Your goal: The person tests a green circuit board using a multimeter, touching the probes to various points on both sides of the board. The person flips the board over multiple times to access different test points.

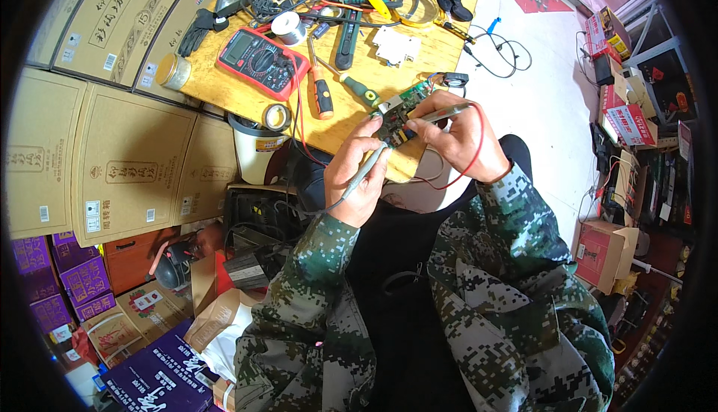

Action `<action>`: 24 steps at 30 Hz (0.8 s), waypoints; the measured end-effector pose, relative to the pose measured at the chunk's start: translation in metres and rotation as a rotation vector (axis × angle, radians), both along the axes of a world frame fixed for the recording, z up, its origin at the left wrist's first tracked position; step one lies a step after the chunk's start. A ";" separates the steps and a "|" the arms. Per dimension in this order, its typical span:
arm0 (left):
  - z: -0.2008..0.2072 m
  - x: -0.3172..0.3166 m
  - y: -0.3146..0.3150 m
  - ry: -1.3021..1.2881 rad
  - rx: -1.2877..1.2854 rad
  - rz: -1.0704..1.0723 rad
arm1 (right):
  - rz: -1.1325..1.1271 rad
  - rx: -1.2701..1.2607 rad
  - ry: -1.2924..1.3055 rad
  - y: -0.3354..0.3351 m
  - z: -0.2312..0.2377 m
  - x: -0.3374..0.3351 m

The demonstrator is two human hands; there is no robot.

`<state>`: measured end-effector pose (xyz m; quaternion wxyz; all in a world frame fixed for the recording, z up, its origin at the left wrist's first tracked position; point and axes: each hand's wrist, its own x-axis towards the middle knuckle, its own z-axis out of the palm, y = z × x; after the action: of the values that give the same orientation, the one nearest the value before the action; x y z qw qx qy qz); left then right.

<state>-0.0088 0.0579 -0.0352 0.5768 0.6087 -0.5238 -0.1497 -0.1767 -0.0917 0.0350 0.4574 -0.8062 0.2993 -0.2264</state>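
Note:
A green circuit board (410,101) crowded with components is at the near corner of the wooden table, between my hands. My left hand (355,180) is closed around a grey test probe (368,162) with a dark lead, its fingertips at the board's left edge. My right hand (470,143) pinches another grey test probe (447,112) with a red lead (479,143), over the board's right side. Whether either tip touches the board is too small to tell. A red multimeter (262,60) lies to the left, a red lead running down beside it.
Two screwdrivers (322,96), a solder spool (288,28), a utility knife (348,40) and a white module (397,45) lie on the table (206,87). Tangled cables and tools fill its far end. Cardboard boxes (134,161) stack up at left; a bucket (256,150) stands below the table edge.

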 end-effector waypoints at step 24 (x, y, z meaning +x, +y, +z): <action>-0.005 0.019 -0.002 0.663 0.026 -0.154 | -0.248 -0.347 -0.114 0.017 -0.052 -0.024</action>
<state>0.0099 0.0555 -0.0398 0.6948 0.4931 -0.3503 -0.3892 -0.2005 -0.0748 -0.0174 0.2964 -0.8158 0.3263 -0.3742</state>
